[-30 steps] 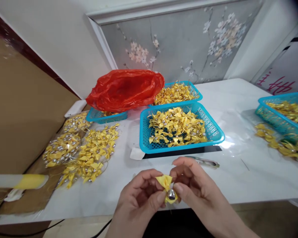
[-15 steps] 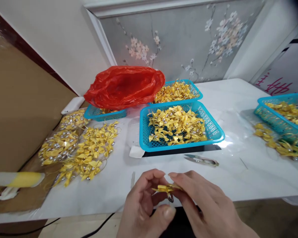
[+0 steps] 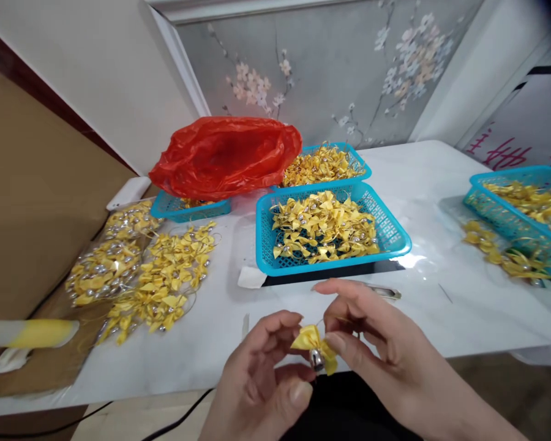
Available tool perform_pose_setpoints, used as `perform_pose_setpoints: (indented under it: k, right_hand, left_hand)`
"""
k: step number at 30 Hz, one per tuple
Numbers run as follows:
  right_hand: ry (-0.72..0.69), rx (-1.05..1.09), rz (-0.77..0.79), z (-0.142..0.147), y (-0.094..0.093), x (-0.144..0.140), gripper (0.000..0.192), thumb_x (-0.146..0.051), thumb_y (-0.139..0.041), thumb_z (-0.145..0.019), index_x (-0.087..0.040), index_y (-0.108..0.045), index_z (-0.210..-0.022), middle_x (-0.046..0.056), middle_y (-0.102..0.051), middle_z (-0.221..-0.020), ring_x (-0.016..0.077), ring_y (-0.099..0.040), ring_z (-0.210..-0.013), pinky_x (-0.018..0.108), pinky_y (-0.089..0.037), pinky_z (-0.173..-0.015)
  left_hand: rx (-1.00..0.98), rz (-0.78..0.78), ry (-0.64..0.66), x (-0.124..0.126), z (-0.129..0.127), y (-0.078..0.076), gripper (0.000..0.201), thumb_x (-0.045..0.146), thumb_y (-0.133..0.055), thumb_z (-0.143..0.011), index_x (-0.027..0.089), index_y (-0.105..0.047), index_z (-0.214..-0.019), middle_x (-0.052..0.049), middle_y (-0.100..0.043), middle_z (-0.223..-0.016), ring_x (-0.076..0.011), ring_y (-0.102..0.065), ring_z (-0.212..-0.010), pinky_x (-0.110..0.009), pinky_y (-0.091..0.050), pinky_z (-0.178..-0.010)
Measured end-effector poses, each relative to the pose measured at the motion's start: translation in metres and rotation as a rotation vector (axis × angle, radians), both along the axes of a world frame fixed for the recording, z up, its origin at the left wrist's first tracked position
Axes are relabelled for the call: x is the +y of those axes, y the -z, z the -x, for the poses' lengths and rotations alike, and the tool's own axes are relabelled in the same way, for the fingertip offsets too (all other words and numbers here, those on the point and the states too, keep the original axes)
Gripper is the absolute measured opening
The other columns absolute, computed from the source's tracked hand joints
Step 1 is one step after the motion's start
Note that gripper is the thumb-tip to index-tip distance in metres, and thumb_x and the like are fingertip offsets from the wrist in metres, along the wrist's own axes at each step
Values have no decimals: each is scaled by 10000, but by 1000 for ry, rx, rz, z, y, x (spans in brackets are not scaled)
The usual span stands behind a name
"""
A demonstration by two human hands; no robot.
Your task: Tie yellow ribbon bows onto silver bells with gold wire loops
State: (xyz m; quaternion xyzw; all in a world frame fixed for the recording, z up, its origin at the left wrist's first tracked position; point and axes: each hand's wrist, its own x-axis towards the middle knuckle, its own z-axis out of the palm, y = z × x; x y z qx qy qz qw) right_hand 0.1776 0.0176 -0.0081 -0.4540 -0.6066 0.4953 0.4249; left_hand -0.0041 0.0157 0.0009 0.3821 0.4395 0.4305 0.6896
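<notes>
Small yellow ribbon bow w/ silver bell (image 3: 315, 348), pinched betw. left hand (image 3: 261, 383) & right hand (image 3: 371, 349) fingertips: prob. light, floppy, crushable—best held at the knot nr bell.

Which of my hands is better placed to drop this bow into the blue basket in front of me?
Right, probably. The right hand pinches the yellow bow and sits nearer the blue basket; the left hand is lower, only steadying it.

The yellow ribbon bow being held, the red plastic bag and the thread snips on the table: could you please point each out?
yellow ribbon bow (image 3: 308, 338): head view, on its left loop.
red plastic bag (image 3: 224, 156): head view, on its crumpled middle.
thread snips (image 3: 386, 292): head view, on the metal handle visible beyond the right hand.
</notes>
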Motion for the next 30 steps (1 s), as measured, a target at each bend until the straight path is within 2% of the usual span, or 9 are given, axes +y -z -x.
perform_pose_setpoints:
  k: [3, 5, 8, 12, 16, 19, 22, 26, 30]
  right_hand:
    - [-16, -89, -49, 1, 1, -3, 393, -177, -489, -967, -373, -425, -1301, -30, -595, -886, 133, -580, -797, 259, -486, -764]
    - [-31, -101, -50, 1, 2, -4, 396, -192, -488, -973, -382, -419, -1314, -28, -606, -905, 136, -586, -819, 271, -482, -793]
    - [-54, -16, -15, 1, 2, -3, 374, -208, -484, -981, -388, -433, -1305, -30, -612, -916, 132, -594, -836, 257, -490, -780]
    - [-65, 126, 84, 5, 2, 0, 309, -202, -486, -973, -348, -492, -1246, -33, -579, -853, 116, -563, -753, 215, -478, -668]
    - [-33, 191, 136, 10, 3, 0, 263, -263, -496, -980, -325, -520, -1235, -19, -572, -896, 115, -565, -776, 216, -481, -674]
    - [-8, 225, 120, 12, 4, -1, 362, -276, -609, -916, -339, -521, -1261, -19, -600, -953, 124, -602, -825, 238, -505, -731]
    - [11, 216, 141, 14, 5, -1, 391, -214, -602, -895, -327, -540, -1264, -24, -639, -904, 136, -632, -819, 267, -514, -751]
    - [10, 248, 249, 13, 6, 1, 339, -197, -581, -893, -295, -569, -1217, -31, -641, -859, 124, -614, -771, 263, -495, -723]
    - [-37, 373, 414, 13, 6, 4, 276, -263, -655, -867, -237, -561, -1125, -43, -590, -807, 96, -550, -680, 236, -453, -643]
  left_hand:
    - [24, 24, -2, 2, -2, 1, 396, 355, -859, -686, 255, -710, -1038, -41, -705, -979, -149, -624, -746, -251, -522, -669]
    - [18, 68, 14, 3, -4, 1, 305, 299, -835, -725, 249, -702, -996, -21, -700, -925, -136, -612, -735, -242, -507, -676]
    - [-32, 108, 22, 4, -6, 2, 283, 296, -844, -715, 244, -700, -953, 1, -687, -826, -139, -612, -769, -229, -492, -710]
    - [-62, 96, 12, 3, -8, 3, 340, 326, -882, -658, 248, -697, -932, 19, -689, -753, -106, -583, -698, -178, -449, -654]
    - [-2, 82, -56, 4, -8, 2, 296, 331, -869, -670, 228, -696, -886, 10, -673, -768, -129, -591, -708, -207, -475, -658]
    - [49, 79, -104, 5, -8, 1, 227, 308, -852, -693, 215, -693, -827, 3, -670, -764, -146, -608, -726, -227, -497, -676]
    - [29, 86, -101, 4, -8, 1, 259, 314, -867, -672, 222, -703, -851, 7, -684, -759, -134, -614, -721, -209, -493, -680]
    - [28, 51, -51, 3, -6, 4, 243, 282, -872, -667, 225, -722, -849, 28, -702, -750, -90, -615, -672, -145, -472, -639]
    - [167, -60, -48, 4, -1, 6, 127, 224, -824, -733, 254, -759, -838, 35, -727, -749, -101, -662, -692, -140, -511, -652]
